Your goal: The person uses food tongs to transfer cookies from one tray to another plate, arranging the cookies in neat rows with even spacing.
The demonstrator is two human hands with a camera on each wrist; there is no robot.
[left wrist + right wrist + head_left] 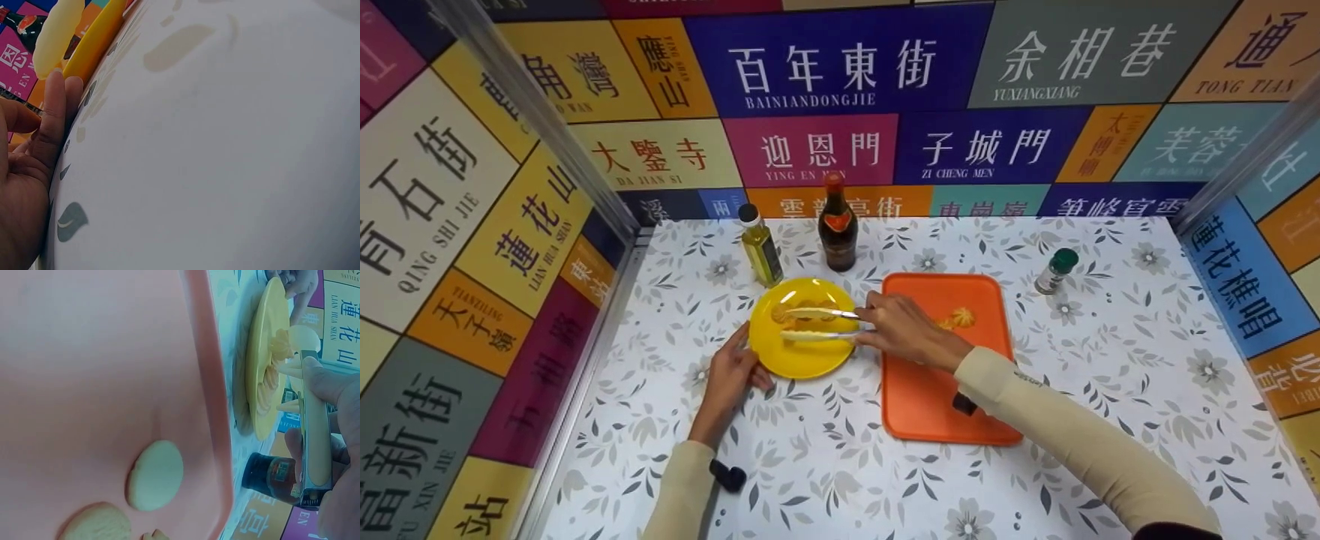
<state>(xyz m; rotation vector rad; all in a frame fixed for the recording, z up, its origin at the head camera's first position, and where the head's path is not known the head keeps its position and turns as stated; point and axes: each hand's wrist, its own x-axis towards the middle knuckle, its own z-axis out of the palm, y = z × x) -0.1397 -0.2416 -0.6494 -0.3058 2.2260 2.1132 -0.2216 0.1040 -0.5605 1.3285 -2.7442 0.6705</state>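
Observation:
My right hand (904,326) grips a pair of tongs (816,335) with metal arms and pale tips, held above the yellow plate (769,352). Several cookies (826,310) lie on that plate. In the right wrist view a ridged, swirl-shaped cookie (281,344) shows beside the tong tips, above a row of other cookies. At the plate's left rim is my left hand (733,371), its fingers (54,107) stretched out and touching the edge. The right hand partly covers the orange tray (930,412), where a swirl cookie (962,318) and round cookies (156,475) lie.
Behind the plate stand an oil bottle (765,255) with a black cap and a dark bottle (838,236). A green-capped jar (1056,271) is at the right of the flower-patterned table (825,472). Panels with lettering (825,60) enclose the back and sides.

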